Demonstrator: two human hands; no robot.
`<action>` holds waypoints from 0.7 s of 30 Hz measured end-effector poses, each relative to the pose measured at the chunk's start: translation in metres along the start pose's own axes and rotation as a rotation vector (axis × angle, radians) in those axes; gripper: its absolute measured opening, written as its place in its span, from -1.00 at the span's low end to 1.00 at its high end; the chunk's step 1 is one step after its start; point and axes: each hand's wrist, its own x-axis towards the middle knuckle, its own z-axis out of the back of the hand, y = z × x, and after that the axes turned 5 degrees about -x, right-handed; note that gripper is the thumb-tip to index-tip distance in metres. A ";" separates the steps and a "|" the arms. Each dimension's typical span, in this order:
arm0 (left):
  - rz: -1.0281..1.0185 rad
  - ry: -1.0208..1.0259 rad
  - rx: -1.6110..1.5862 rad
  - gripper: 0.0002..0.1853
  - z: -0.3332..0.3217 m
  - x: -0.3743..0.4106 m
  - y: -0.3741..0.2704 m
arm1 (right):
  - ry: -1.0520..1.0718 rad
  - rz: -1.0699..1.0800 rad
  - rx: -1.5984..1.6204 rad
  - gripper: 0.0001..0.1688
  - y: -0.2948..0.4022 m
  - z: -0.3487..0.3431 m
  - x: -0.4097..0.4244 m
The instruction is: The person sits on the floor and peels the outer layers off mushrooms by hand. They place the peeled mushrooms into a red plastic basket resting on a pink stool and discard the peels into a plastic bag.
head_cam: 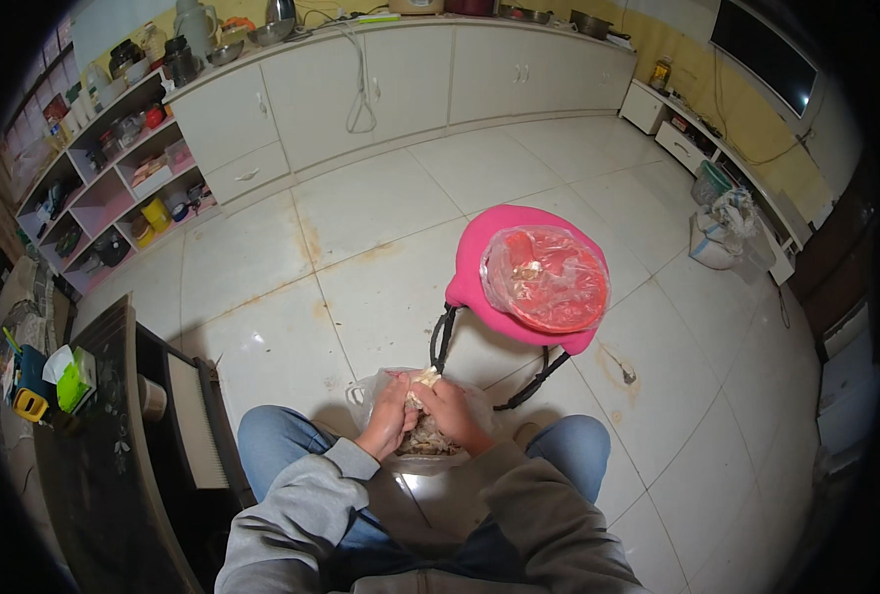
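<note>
Between my knees, my left hand (390, 417) and my right hand (445, 410) meet on a pale, whitish lump (425, 379); it may be a mushroom or other food piece, too small to tell. Both hands' fingers close around it. Right below hangs or stands a clear plastic bag (365, 393), its mouth spread, with brownish, scrap-like pieces (428, 438) inside. Ahead of my hands, a red basin (558, 304) lined with a clear plastic bag rests on a pink-covered stool (477, 252) with black legs. A few pale pieces (527, 272) lie in the basin.
At the left is a dark table (98, 460) bearing a green tissue pack (76, 382). Farther off are a filled shelf unit (105, 197) and white cabinets (313, 96) with a hanging cord (362, 111). White sacks (718, 234) stand on the tiled floor (246, 245) at right.
</note>
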 end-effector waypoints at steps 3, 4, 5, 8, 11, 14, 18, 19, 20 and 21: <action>0.004 0.047 0.037 -0.73 0.003 -0.001 -0.002 | 0.111 -0.052 0.182 -0.75 -0.004 0.002 0.000; 0.007 0.059 0.032 -0.73 0.004 -0.001 -0.001 | 0.157 -0.084 0.246 -0.76 -0.010 0.003 0.001; 0.010 0.070 0.028 -0.72 0.004 -0.002 -0.001 | 0.203 -0.116 0.309 -0.76 -0.013 0.004 0.001; 0.018 0.066 0.031 -0.69 0.011 -0.001 -0.002 | 0.255 -0.235 0.653 -0.71 -0.002 0.001 -0.001; 0.048 0.065 0.019 -0.68 0.013 -0.001 -0.006 | 0.331 -0.294 0.673 -0.65 -0.006 0.005 -0.001; 0.102 0.059 -0.013 -0.68 0.022 0.001 -0.009 | 0.414 -0.322 0.697 -0.65 -0.008 0.010 0.000; 0.097 0.057 0.010 -0.68 0.024 0.001 -0.009 | 0.360 -0.350 0.628 -0.67 -0.001 0.009 -0.001; 0.078 0.052 0.048 -0.68 0.025 0.002 -0.007 | 0.354 -0.367 0.590 -0.68 0.002 0.008 -0.001; 0.058 0.048 0.085 -0.68 0.027 0.003 -0.004 | 0.348 -0.383 0.552 -0.68 0.003 0.007 -0.001; 0.042 0.046 0.124 -0.69 0.025 0.003 -0.003 | 0.278 -0.336 0.482 -0.70 0.002 0.004 -0.002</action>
